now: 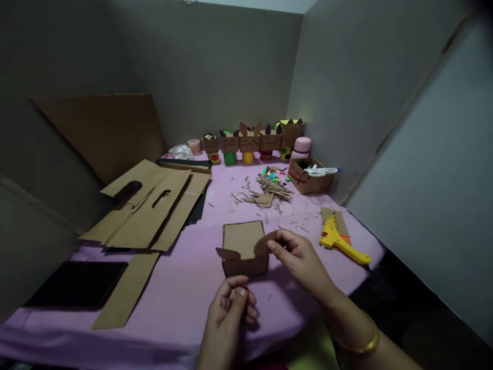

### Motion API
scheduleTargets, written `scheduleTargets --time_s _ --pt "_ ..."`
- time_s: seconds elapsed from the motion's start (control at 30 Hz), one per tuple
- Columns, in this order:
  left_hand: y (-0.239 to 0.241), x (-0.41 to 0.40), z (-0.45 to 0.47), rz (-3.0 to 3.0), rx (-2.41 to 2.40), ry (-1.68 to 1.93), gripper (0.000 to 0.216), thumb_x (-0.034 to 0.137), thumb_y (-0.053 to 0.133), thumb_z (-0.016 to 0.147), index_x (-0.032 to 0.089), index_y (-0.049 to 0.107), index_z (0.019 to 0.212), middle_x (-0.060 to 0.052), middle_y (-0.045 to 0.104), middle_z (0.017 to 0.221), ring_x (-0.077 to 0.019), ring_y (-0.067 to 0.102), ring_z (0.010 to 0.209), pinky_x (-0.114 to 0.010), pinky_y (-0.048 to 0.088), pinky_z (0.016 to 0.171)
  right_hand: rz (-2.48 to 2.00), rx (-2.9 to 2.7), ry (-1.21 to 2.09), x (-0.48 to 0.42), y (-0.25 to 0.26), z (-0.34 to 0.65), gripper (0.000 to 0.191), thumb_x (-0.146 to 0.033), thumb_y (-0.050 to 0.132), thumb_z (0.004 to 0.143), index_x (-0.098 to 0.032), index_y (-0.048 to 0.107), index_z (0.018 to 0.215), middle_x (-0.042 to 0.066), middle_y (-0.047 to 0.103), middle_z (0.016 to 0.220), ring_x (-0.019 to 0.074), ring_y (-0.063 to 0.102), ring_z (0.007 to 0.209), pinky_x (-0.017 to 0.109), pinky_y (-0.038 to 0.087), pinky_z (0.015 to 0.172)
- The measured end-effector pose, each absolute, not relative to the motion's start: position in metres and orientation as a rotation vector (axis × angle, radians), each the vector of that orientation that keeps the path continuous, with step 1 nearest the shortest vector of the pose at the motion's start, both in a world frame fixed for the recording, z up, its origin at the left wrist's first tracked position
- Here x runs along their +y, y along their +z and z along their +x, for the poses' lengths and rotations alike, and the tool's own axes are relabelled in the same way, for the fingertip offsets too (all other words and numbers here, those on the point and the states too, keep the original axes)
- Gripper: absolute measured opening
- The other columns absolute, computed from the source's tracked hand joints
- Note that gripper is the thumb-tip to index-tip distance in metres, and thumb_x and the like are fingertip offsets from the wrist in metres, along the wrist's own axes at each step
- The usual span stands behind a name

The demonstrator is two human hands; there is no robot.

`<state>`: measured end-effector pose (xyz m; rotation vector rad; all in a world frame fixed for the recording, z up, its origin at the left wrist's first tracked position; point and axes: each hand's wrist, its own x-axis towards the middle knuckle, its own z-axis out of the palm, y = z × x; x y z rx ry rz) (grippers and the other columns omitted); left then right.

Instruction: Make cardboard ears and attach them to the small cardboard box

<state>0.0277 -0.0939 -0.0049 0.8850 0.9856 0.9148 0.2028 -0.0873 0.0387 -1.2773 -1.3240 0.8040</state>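
Note:
A small cardboard box (246, 266) sits near the front of the table, its top side open towards me. One leaf-shaped cardboard ear (228, 254) stands at its left front corner. My right hand (298, 259) pinches a second cardboard ear (264, 244) between thumb and fingers, at the box's right front corner. Whether that ear is fixed to the box I cannot tell. Just in front of the box is my left hand (233, 311), its fingers loosely curled and apart, with nothing visible in them.
A yellow glue gun (341, 239) lies at right on a cardboard piece. Cardboard scraps (271, 192) lie behind the box. Farther back stand several animal-faced figures (249, 141) and a carton with white scissors (321, 171). Cardboard sheets (154, 205) and a black tablet (77, 284) lie left.

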Motion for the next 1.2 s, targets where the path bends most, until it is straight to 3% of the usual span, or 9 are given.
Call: scheduleTargets --time_s 0.37,0.63,0.77,0.9,1.0,1.2 --pt "0.004 -0.083 0.017 0.967 1.117 1.056 0.030 0.040 0.072 0.073 0.022 0.056 0.092 0.009 0.052 0.060 -0.0067 0.042 0.046 -0.018 0.034 0.043 -1.372 -1.538 0.651 -0.085 0.041 0.206 0.021 -0.032 0.051 0.091 -0.018 0.064 0.081 0.004 0.064 0.080 0.0187 0.059 0.078 0.029 0.042 0.071" --pt "0.003 -0.078 0.015 1.036 1.171 1.178 0.031 0.040 0.077 0.065 0.020 0.057 0.080 0.005 0.056 0.068 -0.0102 0.047 0.057 -0.019 0.039 0.051 -1.372 -1.516 0.633 -0.085 0.039 0.206 0.022 -0.032 0.051 0.091 -0.018 0.063 0.079 0.003 0.063 0.077 0.0177 0.058 0.076 0.027 0.041 0.069" --pt "0.000 -0.073 0.014 1.134 1.238 1.242 0.034 0.040 0.075 0.066 0.022 0.055 0.088 0.005 0.051 0.069 -0.0127 0.048 0.059 -0.023 0.041 0.053 -1.367 -1.505 0.618 -0.084 0.037 0.205 0.022 -0.031 0.052 0.090 -0.017 0.063 0.078 0.004 0.063 0.077 0.0178 0.057 0.075 0.028 0.042 0.068" --pt "-0.002 -0.067 0.012 1.343 1.287 1.370 0.035 0.035 0.074 0.069 0.022 0.058 0.098 -0.003 0.055 0.097 -0.0206 0.057 0.087 -0.032 0.048 0.071 -1.330 -1.490 0.630 -0.082 0.036 0.204 0.019 -0.029 0.053 0.090 -0.018 0.064 0.080 0.004 0.066 0.079 0.0178 0.060 0.077 0.028 0.044 0.070" --pt "-0.006 -0.064 0.012 1.445 1.286 1.403 0.037 0.033 0.071 0.072 0.025 0.057 0.106 -0.007 0.051 0.119 -0.0272 0.050 0.115 -0.039 0.047 0.088 -1.352 -1.499 0.629 -0.082 0.036 0.205 0.020 -0.031 0.053 0.090 -0.018 0.066 0.082 0.004 0.067 0.080 0.0183 0.061 0.077 0.028 0.045 0.070" --pt "-0.009 -0.059 0.019 1.369 1.185 1.274 0.066 0.031 0.073 0.070 0.027 0.044 0.129 -0.010 0.041 0.140 -0.0294 0.049 0.122 -0.046 0.046 0.098 -1.348 -1.544 0.652 -0.083 0.038 0.208 0.021 -0.030 0.052 0.090 -0.019 0.068 0.083 0.005 0.069 0.082 0.0185 0.063 0.079 0.030 0.047 0.073"
